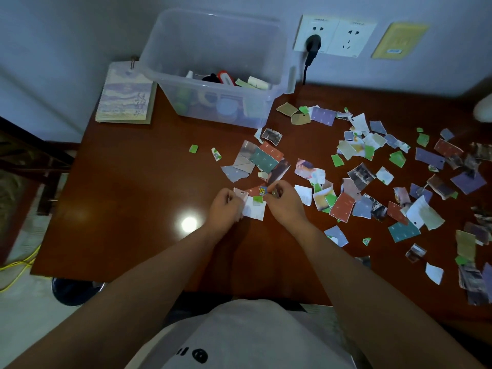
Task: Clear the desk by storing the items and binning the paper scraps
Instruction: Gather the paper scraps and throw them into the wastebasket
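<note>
A person sits at a glossy reddish-brown wooden surface (pixel 133 182) with both forearms reaching forward. The left hand (pixel 225 206) and the right hand (pixel 285 202) are close together near the middle of the surface. Both have their fingers curled, and they grip a small bunch of scraps (pixel 255 206) between them, white, green and red pieces overlapping.

Many scattered torn paper scraps (pixel 372 169) in purple, green, red, beige and white cover the right half of the surface. A denser cluster of torn pieces (pixel 262 159) lies just beyond the hands. One small green scrap (pixel 193 148) sits apart to the left.

A clear plastic storage box (pixel 186 49) stands at the back of the surface against the wall, with small items inside, among them something red and something black. Just left of it, at the back corner, lies a spiral-bound notebook with a purple wavy cover (pixel 125 97).

A black plug (pixel 312 43) sits in a white double wall socket (pixel 346 38), with a yellow card (pixel 399 39) on the wall to the right of it. A dark round bin (pixel 72 291) stands on the floor, partly under the front left corner of the surface.
</note>
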